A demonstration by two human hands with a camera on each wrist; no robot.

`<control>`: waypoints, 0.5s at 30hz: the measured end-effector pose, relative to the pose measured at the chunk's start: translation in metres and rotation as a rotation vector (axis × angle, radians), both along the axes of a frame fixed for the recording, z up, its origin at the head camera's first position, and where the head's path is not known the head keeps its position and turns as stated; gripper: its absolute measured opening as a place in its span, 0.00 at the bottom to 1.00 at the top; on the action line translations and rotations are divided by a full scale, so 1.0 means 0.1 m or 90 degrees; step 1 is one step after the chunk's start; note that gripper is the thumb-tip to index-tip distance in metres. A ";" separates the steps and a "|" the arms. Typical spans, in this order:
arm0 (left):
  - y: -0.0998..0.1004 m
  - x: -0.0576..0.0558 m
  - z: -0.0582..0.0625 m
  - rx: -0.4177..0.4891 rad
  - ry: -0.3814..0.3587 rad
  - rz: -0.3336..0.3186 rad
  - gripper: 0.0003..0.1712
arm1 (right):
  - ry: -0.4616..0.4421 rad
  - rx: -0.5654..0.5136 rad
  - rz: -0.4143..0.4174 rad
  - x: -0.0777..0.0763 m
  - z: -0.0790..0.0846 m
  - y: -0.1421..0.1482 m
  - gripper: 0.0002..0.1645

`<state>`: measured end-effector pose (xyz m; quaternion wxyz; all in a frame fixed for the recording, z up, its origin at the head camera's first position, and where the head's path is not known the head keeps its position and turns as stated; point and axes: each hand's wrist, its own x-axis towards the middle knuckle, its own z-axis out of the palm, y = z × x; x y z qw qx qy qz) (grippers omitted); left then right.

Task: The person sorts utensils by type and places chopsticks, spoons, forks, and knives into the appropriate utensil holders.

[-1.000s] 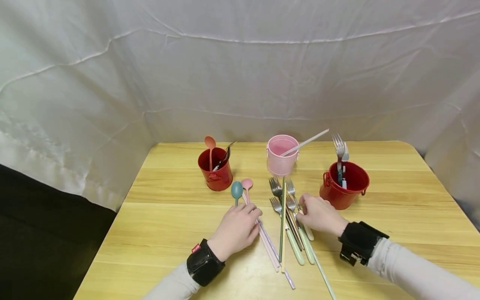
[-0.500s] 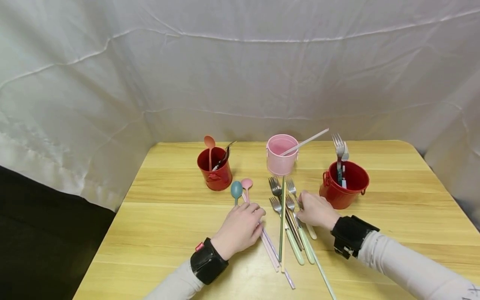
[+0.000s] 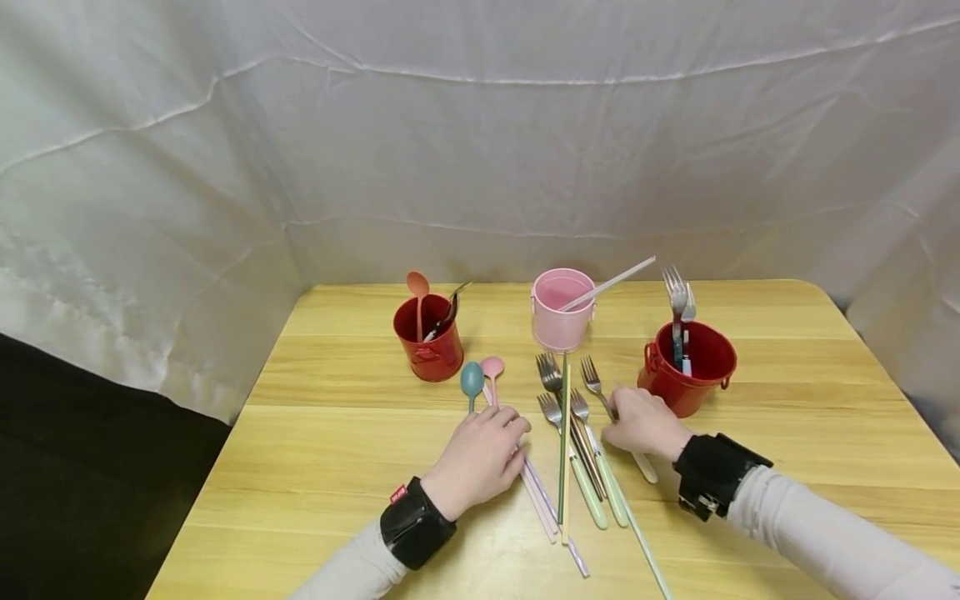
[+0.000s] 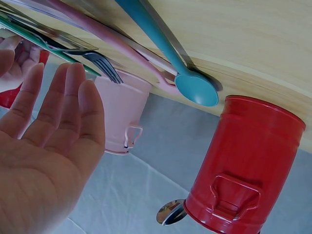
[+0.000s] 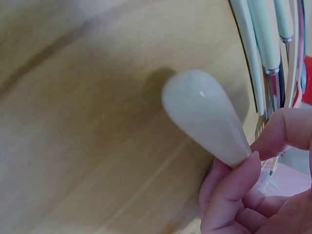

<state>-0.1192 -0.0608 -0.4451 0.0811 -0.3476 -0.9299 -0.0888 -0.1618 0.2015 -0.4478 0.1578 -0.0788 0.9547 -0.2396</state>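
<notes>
My right hand (image 3: 643, 423) pinches a fork (image 3: 592, 379) by its cream-white handle (image 5: 207, 114), tines pointing away and to the left. Left of it on the table lie several forks, some with pale green handles (image 3: 587, 492), and a dark green chopstick (image 3: 562, 467) beside a cream one. My left hand (image 3: 480, 454) hovers with relaxed fingers over the spoons; its palm is bare in the left wrist view. The teal spoon (image 4: 197, 88) and pink spoon (image 3: 492, 367) show their bowls beyond it, their handles partly hidden in the head view. Lilac chopsticks (image 3: 538, 504) run out from below that hand.
A red bucket (image 3: 437, 357) at the back left holds an orange spoon (image 3: 418, 285) and other cutlery. In the pink bucket (image 3: 560, 330) leans a pale chopstick (image 3: 626, 273). Another red bucket (image 3: 678, 393) at the right holds upright forks (image 3: 676, 290). A pale green chopstick (image 3: 648, 554) lies near the front.
My right hand has shifted right, drawing the cream-handled fork away from the other forks and slanting it. My left hand moved slightly right, then stayed there.
</notes>
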 end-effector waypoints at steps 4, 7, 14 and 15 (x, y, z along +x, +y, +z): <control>-0.01 0.00 0.00 0.007 0.005 0.001 0.12 | -0.003 -0.034 0.008 0.04 0.02 0.06 0.09; -0.01 -0.01 0.00 0.012 0.006 0.002 0.12 | 0.005 -0.062 0.022 0.07 0.05 0.11 0.07; 0.01 -0.02 0.00 0.016 -0.007 0.007 0.13 | 0.038 -0.138 0.041 0.10 0.12 0.19 0.05; 0.01 -0.03 0.00 0.017 -0.005 0.008 0.13 | 0.044 -0.146 0.039 0.11 0.13 0.20 0.04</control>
